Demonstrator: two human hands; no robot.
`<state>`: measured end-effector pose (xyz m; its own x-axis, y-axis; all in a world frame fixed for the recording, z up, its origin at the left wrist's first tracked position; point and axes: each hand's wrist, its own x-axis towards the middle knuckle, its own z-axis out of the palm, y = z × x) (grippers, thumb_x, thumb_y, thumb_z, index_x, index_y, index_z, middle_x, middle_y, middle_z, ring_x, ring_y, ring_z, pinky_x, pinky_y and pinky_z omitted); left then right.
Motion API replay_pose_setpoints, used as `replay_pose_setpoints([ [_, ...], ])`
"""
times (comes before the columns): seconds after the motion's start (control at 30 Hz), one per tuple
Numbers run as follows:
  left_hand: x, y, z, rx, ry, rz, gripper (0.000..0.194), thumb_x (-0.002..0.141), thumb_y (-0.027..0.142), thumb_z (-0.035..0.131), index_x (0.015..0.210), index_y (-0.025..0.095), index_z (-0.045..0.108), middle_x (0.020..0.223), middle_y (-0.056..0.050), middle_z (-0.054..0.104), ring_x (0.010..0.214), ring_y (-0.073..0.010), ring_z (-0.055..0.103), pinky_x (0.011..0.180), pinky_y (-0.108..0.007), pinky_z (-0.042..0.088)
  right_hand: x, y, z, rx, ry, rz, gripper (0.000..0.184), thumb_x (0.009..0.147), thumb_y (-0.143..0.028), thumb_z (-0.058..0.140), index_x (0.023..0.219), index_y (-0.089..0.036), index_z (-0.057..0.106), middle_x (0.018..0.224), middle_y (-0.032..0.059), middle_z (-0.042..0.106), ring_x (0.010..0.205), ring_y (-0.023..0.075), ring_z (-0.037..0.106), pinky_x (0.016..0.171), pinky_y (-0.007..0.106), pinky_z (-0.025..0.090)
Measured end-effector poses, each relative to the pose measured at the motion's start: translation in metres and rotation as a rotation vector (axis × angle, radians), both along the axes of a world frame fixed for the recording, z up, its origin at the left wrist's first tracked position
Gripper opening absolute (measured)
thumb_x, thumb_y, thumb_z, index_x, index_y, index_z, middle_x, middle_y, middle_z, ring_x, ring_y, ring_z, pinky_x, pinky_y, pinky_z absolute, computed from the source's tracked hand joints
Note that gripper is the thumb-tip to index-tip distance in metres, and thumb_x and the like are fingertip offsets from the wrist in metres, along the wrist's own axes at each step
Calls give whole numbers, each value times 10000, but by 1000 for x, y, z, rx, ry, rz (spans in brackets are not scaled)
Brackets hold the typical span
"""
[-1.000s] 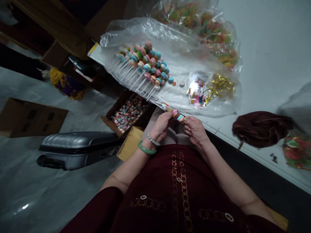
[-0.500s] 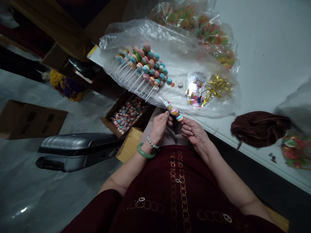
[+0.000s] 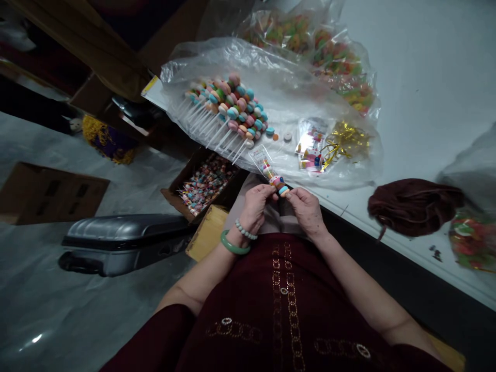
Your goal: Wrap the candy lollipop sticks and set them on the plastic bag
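Above my lap, a small printed clear bag points up and to the left. A stack of coloured macaron-like pieces shows at its lower end, partly inside it. With closed fingers, my left hand grips the lower side of the bag; green and grey bracelets circle that wrist. My right hand pinches the blue-and-orange end of the stack between thumb and fingers. Many similar stacks on white sticks lie piled on the plastic sheet just beyond. Beside them are printed bags and gold twist ties.
Clear bags of colourful pieces stand at the back of the white table. A dark brown cloth lies at right. Below left are an open box of small wrapped items, a grey suitcase and a cardboard box.
The small bag has turned so its flat printed face shows. My hands have drawn closer together around the stack, and the right fingers have moved up onto its end.
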<state>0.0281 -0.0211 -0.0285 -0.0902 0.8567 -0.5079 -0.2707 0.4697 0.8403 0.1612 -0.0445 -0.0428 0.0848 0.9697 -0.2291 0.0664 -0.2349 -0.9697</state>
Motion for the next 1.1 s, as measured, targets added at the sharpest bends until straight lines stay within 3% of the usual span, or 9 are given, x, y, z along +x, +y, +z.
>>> replay_pose_setpoints([
  [0.13, -3, 0, 7, 10, -16, -29, 194, 629, 176, 686, 508, 149, 537, 460, 38, 489, 462, -49, 398, 516, -208, 310, 1, -3, -2, 74, -193, -48, 248, 835, -409, 561, 736, -202, 655, 572, -45, 517, 564, 122, 435, 579, 259, 331],
  [0.23, -18, 2, 15, -93, -168, -238, 207, 645, 210, 719, 543, 152, 549, 446, 52, 446, 431, -51, 368, 488, -214, 321, 4, -4, -4, 142, -284, -2, 227, 852, -385, 550, 751, -212, 657, 596, -37, 553, 572, 126, 458, 599, 263, 345],
  [0.3, -33, 5, 18, -143, -186, -399, 221, 668, 243, 754, 580, 142, 578, 468, 38, 480, 436, -57, 406, 483, -211, 343, 5, -4, -5, 132, -229, 20, 230, 857, -389, 552, 772, -212, 671, 608, -35, 559, 583, 126, 461, 600, 258, 352],
  [0.37, -45, 9, 19, -138, -155, -445, 218, 682, 266, 790, 657, 131, 621, 551, 8, 571, 481, -68, 490, 502, -200, 382, 5, -2, -5, 109, -125, 28, 239, 850, -399, 563, 775, -206, 682, 623, -34, 562, 597, 124, 458, 598, 251, 355],
  [0.53, -42, 19, 20, -93, -367, -178, 264, 816, 362, 714, 920, 123, 677, 825, -72, 704, 762, -155, 679, 769, -285, 538, 2, 0, -2, 76, -11, 118, 261, 829, -430, 589, 738, -197, 664, 589, -43, 523, 567, 114, 418, 569, 243, 341],
  [0.67, -18, 16, 18, -28, -484, -56, 162, 854, 267, 681, 917, 118, 666, 867, -76, 710, 863, -182, 704, 862, -313, 542, 0, -2, 1, 131, -231, 130, 256, 845, -411, 573, 699, -211, 638, 573, -37, 525, 564, 121, 448, 583, 245, 360],
  [0.9, 3, 8, 9, -63, -522, 12, 145, 916, 243, 592, 884, 114, 650, 821, -82, 711, 984, -213, 701, 974, -378, 514, -7, -8, -1, 234, -747, 151, 254, 907, -390, 514, 799, -235, 684, 633, 0, 662, 535, 132, 528, 550, 252, 305],
  [1.0, -2, 10, 9, -94, -536, -6, 191, 907, 292, 609, 882, 108, 656, 856, -100, 717, 988, -224, 700, 965, -385, 518, -9, -10, -4, 327, -833, 124, 276, 930, -351, 480, 792, -215, 677, 639, 15, 680, 529, 128, 539, 544, 259, 288],
  [1.1, -7, 13, 9, -73, -490, 3, 125, 849, 233, 678, 886, 113, 666, 843, -72, 713, 906, -193, 711, 929, -344, 527, -8, -10, -5, 380, -868, 59, 307, 944, -336, 457, 744, -206, 650, 593, 20, 652, 525, 128, 529, 540, 265, 279],
])
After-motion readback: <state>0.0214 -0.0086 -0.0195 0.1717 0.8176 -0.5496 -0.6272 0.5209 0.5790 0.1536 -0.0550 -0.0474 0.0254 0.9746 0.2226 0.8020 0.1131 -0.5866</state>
